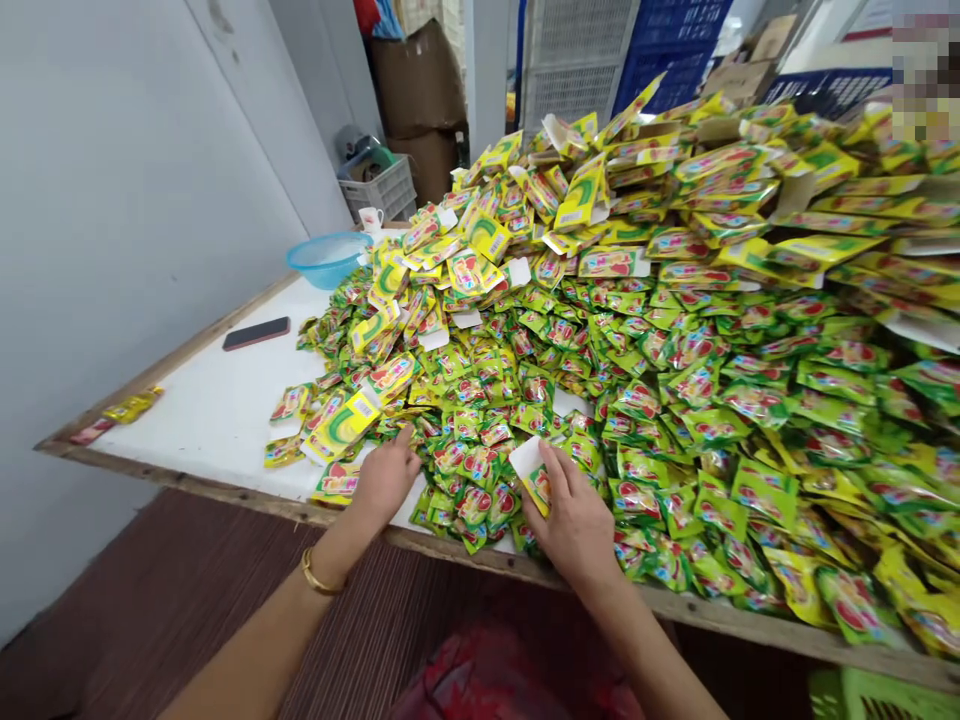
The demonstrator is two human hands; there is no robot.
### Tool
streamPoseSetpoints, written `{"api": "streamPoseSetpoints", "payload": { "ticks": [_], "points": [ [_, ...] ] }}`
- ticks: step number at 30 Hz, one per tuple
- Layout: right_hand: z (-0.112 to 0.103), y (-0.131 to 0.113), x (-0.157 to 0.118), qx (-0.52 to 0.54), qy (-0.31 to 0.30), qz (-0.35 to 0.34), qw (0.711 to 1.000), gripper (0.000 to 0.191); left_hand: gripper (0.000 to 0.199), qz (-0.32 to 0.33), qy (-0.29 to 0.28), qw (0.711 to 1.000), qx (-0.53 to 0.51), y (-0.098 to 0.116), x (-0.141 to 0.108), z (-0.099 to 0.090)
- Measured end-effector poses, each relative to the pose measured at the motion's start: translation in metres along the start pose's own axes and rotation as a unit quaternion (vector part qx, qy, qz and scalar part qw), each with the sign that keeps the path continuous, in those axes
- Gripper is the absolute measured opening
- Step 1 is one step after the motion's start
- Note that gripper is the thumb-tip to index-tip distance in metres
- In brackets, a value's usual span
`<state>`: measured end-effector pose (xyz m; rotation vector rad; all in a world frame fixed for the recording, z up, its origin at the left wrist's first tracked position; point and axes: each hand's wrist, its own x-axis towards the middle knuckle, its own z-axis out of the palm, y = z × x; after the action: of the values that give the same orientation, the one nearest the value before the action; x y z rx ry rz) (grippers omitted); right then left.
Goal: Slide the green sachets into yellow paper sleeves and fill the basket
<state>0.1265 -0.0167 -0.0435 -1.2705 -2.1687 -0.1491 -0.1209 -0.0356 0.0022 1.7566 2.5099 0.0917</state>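
My right hand [576,520] is closed around a small yellow-green carton [535,478] at the table's front edge, its white end flap raised. My left hand [386,482] is at the near edge of the heap of green sachets [476,465], fingers curled down among them. Whatever those fingers grip is hidden. Just left of it lies a flat carton [339,482], partly behind the hand. A yellow carton [343,425] with a barcode rests beyond the left hand on other cartons. A bracelet [319,572] circles my left wrist.
Many cartons [581,195] are piled over the back of the table [217,400]. To the left lie a phone [256,333] and a few yellow sachets [131,404]. A blue basin [328,260] stands at the far corner. Crates [577,60] are stacked behind; a wall [135,200] borders the left.
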Motion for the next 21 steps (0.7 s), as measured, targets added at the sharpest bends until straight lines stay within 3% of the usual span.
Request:
{"api": "streamPoseSetpoints", "payload": {
  "ticks": [3, 6, 9, 12, 15, 18, 21],
  "points": [
    [0.0, 0.0, 0.0, 0.004, -0.016, -0.014, 1.0, 0.057, 0.026, -0.03, 0.064, 0.995, -0.065, 0.01, 0.0, -0.015],
    [0.0, -0.001, -0.001, 0.011, -0.031, -0.042, 0.999, 0.059, 0.022, 0.002, 0.109, 0.973, -0.205, 0.044, -0.006, -0.024],
    [0.001, 0.0, -0.004, 0.009, -0.038, -0.053, 0.998, 0.061, 0.023, 0.06, 0.089, 0.94, -0.323, 0.086, -0.013, -0.014],
    [0.003, 0.001, -0.006, -0.008, -0.018, -0.042, 0.999, 0.056, 0.024, 0.104, 0.126, 0.923, -0.349, 0.113, -0.021, 0.008],
    [0.007, 0.003, -0.008, -0.008, -0.013, -0.031, 0.999, 0.05, 0.024, 0.182, 0.17, 0.903, -0.349, 0.118, -0.028, 0.023],
    [0.01, 0.002, -0.008, -0.008, -0.011, -0.023, 1.0, 0.048, 0.022, 0.232, 0.161, 0.891, -0.356, 0.116, -0.031, 0.025],
    [0.008, 0.002, -0.007, -0.006, -0.011, -0.021, 1.0, 0.053, 0.019, 0.176, 0.106, 0.904, -0.375, 0.115, -0.026, 0.019]
  ]
}}
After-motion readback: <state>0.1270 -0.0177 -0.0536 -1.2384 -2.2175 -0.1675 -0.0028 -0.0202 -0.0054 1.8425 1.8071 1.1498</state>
